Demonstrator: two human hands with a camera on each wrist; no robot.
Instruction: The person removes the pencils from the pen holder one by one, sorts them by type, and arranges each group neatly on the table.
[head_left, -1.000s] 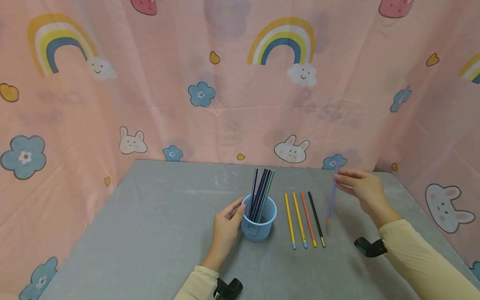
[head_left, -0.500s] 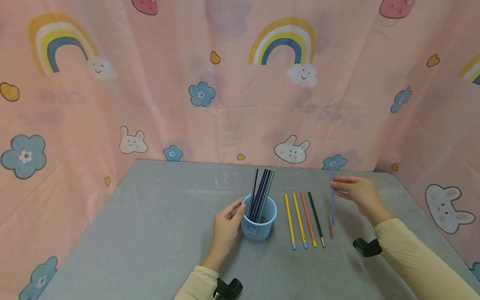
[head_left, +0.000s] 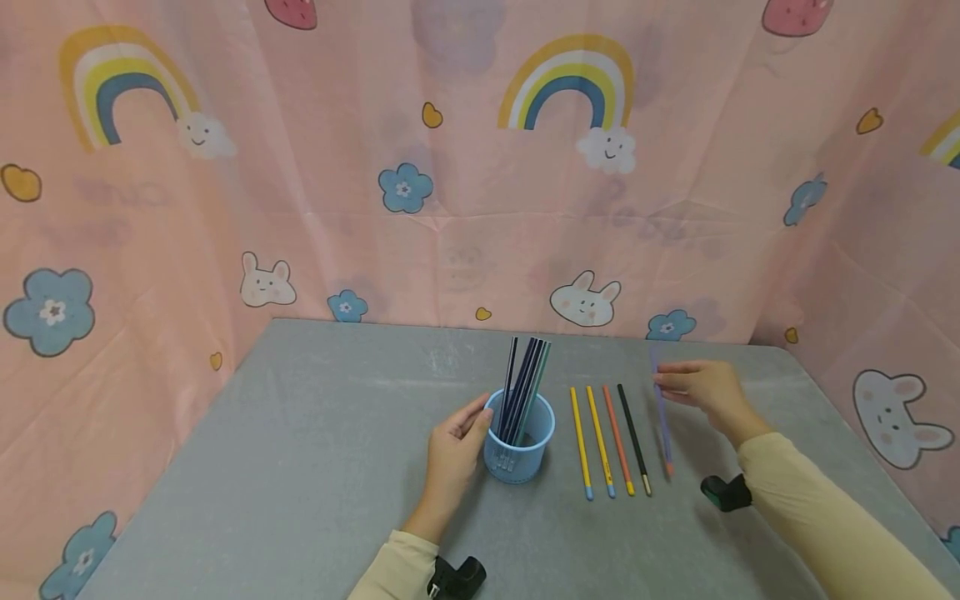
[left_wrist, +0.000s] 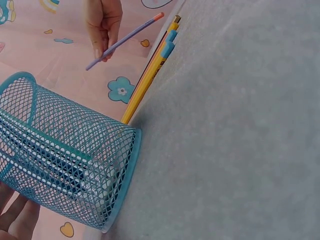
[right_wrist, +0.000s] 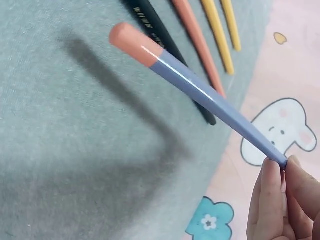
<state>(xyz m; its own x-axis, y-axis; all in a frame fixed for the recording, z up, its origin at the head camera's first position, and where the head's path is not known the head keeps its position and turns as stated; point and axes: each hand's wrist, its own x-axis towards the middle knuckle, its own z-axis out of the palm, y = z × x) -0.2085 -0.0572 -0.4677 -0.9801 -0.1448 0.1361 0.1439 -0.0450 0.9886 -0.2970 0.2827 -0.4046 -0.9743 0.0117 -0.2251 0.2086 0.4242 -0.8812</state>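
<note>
My right hand pinches a purple pencil near its upper end, between thumb and fingertips. The pencil's orange end points down toward the table, and its shadow lies apart from it in the right wrist view. My left hand holds the left side of a blue mesh pen cup at the rim. Several dark sticks lean inside the cup, their kind unclear. Between cup and right hand lie two yellow pencils, an orange pencil and a black pencil, side by side.
The grey tabletop stretches out to the left of the cup. A pink curtain with printed rainbows, flowers and rabbits hangs behind the table and along its sides. Black wrist devices sit at both sleeves.
My right hand has moved left and slightly downward with the purple pencil, bringing it closer to the black pencil. The left hand and the cup have stayed put.
</note>
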